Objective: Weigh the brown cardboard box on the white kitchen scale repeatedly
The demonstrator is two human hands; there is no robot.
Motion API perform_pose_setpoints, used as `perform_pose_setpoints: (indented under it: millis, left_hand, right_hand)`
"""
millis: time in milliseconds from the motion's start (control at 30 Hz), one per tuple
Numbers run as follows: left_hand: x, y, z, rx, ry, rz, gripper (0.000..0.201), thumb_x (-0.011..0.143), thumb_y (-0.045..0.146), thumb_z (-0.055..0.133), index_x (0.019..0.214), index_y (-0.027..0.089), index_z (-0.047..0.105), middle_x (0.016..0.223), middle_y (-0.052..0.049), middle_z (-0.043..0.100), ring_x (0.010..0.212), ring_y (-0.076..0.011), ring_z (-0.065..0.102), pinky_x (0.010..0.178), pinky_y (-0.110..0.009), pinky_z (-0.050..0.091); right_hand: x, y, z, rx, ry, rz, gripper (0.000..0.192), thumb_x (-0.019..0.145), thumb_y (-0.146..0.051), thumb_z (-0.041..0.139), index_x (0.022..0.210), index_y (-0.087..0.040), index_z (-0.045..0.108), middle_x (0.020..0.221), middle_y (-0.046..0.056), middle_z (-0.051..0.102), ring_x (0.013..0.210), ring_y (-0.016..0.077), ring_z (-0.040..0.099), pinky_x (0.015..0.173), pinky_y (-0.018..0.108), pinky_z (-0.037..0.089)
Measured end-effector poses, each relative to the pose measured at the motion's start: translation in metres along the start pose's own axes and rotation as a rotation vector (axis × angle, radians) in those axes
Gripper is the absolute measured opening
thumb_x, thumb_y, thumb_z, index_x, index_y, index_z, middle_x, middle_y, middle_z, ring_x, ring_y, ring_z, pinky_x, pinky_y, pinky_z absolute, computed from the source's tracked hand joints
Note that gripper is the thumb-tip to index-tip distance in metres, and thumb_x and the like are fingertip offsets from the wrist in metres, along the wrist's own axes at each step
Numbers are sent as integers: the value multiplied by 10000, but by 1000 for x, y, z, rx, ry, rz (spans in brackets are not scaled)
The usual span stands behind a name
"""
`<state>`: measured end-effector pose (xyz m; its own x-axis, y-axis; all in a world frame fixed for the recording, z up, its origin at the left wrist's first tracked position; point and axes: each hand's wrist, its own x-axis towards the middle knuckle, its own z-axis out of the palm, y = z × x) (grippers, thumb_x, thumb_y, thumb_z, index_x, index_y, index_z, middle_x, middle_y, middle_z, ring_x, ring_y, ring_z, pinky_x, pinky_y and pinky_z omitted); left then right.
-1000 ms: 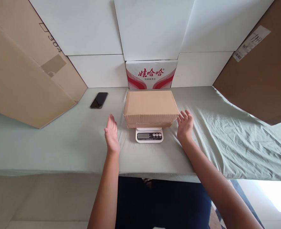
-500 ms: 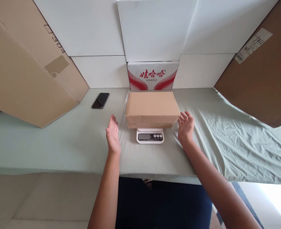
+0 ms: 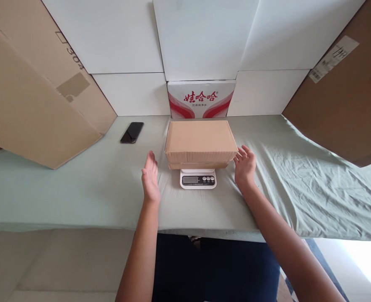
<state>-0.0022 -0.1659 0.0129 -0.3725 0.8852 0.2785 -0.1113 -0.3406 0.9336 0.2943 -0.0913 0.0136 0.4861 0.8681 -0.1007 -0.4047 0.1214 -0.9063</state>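
**Box on scale, both hands flanking it**

Plain brown cardboard box [image 3: 201, 142] sits on a small white digital scale [image 3: 198, 179], centre of the surface [image 3: 78, 197], which is covered w/ a pale green cloth. Box overhangs the scale on both sides; only the scale's front strip w/ display and buttons shows below it. Display reading too small to tell.

Left hand [image 3: 150, 178] is open, fingers straight and together, palm turned toward the box – near the box's left end but apart from it, w/ a clear strip of cloth between. Holds nothing.

Right hand [image 3: 245, 166] is also open, fingers spread a little and pointing up-left at the box's lower right corner. Fingertips are just beside that corner; can't tell if they touch it. Grip not closed on anything.

Around it – a black phone [image 3: 131, 132] lies flat on the cloth, well left of the box and further back. Behind the box, against the white panels, stands a white carton w/ red print [image 3: 201, 98], close to the box's rear edge. Large cardboard sheet [image 3: 31, 96] leans in at left, a darker one [image 3: 345, 96] at right w/ a white label near its top. Cloth is wrinkled on the right side, smoother on the left.
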Motion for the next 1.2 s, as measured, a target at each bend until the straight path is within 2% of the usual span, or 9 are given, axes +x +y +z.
perform_pose_setpoints:
  millis: [400,633,767,933,1100,1200]
  left_hand:
    - [-1,1,2,5,-33,-13,827,931,797,288,1551,283,477,1705,-63,340,1598,-252,275,1300,-408,267]
    - [-2,1,3,22,-54,-30,824,930,798,296,1556,291,467,1710,-59,330,1601,-256,266,1303,-406,259]
    - [-4,2,5,10,-82,-32,819,931,792,322,1550,279,477,1706,-66,341,1602,-261,263,1309,-409,248]
    - [-6,1,7,35,-190,-20,822,916,793,380,1557,286,466,1693,-66,367,1597,-288,277,1314,-444,244]
    - [-10,-1,8,80,-246,-34,831,926,783,370,1557,251,465,1693,-93,363,1603,-299,256,1319,-456,227]
    - [-12,-1,11,85,-270,-38,862,911,794,389,1550,223,473,1688,-116,369,1606,-322,236,1315,-473,230]
  right_hand:
    - [0,-1,1,1,-11,26,338,871,-511,475,1070,-292,638,1135,4,674,1155,196,672,1196,463,434]
    - [-4,-2,2,4,-67,12,328,869,-501,472,1031,-288,661,1099,6,693,1096,194,682,1165,459,454]
    - [-6,-3,2,-3,-119,-12,292,843,-444,530,1048,-283,660,1128,10,702,1105,195,677,1156,464,457]
    - [-23,-8,5,-51,-169,-105,372,854,-486,556,1154,-278,627,1269,50,682,1239,225,646,1165,477,444]
    - [-61,-10,13,-201,-244,-378,495,930,-545,508,1386,-354,522,1565,27,494,1482,254,453,1259,507,327]
    - [-79,-10,19,-267,-329,-382,472,964,-524,460,1401,-355,513,1504,35,533,1441,265,467,1244,513,348]
